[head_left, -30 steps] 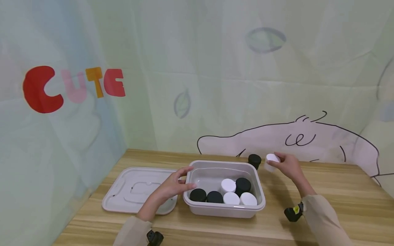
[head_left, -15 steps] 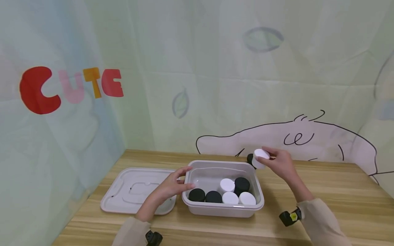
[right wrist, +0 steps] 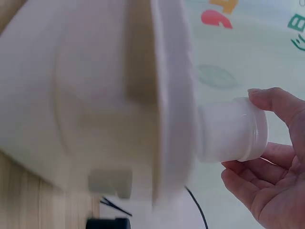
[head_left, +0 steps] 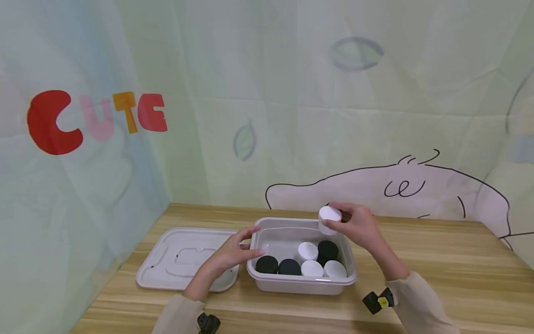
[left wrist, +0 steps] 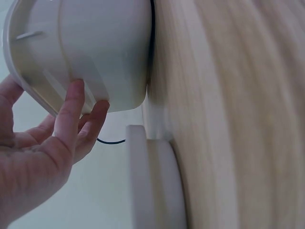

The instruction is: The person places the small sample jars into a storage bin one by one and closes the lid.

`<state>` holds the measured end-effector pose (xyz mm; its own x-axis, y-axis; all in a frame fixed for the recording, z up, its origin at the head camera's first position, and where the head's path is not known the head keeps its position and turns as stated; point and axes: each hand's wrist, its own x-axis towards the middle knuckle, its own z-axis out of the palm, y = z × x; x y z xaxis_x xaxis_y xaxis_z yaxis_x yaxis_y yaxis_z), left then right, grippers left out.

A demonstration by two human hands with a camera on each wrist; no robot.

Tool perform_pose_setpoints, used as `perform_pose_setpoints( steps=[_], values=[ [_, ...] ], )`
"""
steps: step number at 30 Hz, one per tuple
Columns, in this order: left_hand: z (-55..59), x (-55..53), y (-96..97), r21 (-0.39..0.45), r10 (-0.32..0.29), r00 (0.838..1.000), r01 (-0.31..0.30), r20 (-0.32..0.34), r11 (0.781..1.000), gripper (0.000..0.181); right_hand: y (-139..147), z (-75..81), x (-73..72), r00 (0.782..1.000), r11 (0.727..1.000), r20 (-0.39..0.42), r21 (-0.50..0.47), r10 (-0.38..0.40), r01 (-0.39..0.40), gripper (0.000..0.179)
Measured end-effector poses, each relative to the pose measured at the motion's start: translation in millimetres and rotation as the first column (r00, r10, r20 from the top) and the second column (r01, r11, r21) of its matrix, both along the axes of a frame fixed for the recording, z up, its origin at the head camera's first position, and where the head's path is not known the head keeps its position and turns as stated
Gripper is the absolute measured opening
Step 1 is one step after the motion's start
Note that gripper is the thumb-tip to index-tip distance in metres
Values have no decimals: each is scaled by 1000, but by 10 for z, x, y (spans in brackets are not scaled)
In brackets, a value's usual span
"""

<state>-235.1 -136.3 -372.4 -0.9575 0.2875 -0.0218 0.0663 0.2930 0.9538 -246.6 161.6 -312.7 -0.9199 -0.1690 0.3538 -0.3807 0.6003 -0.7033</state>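
My right hand (head_left: 354, 226) pinches a small white jar (head_left: 328, 219) by its lid between thumb and fingers. It is held at the far right rim of a pale plastic tub (head_left: 306, 279), above the rim in the right wrist view. Inside the tub stand several jars with black or white lids, such as a black-lidded jar (head_left: 267, 265) and a white-lidded jar (head_left: 308, 251). At the tub's left end my left hand (head_left: 232, 250) holds the rim and side wall; the left wrist view shows fingertips (left wrist: 75, 88) against the outer wall.
A pale flat lid (head_left: 187, 255) lies left of the tub on the wooden table (head_left: 450, 273). A black jar (right wrist: 108, 223) stands on the table past the tub, mostly behind my right hand in the head view. A printed curtain (head_left: 292, 116) hangs behind.
My right hand has carried the white jar leftward, from right of the black jar, past it, to the tub's far right rim. The left hand stays on the tub.
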Motion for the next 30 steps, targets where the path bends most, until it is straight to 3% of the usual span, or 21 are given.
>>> perform_pose_setpoints(
  steps=[5, 12, 19, 24, 30],
  values=[
    [-1, -6, -8, -4, -3, 1000, 3, 2, 1000, 65, -182, -47, 6, 999, 999, -10, -12, 51, -51, 47],
    [-9, -3, -14, 0, -8, 1000, 8, -1, 1000, 64, -448, -152, 7, 998, 998, 25, -7, 61, -60, 42],
    [1, 2, -3, -14, 6, 1000, -6, 3, 1000, 64, -641, -250, 10, 995, 995, -6, 21, 95, -95, 38],
    [7, -4, -3, -12, -2, 1000, 2, 1, 1000, 64, -719, -323, -16, 988, 983, -3, 102, 155, -154, 33],
    [-8, -11, -13, 10, -17, 1000, 17, 3, 1000, 64, -746, -407, -54, 967, 946, -26, 214, 255, -243, 25]
  ],
)
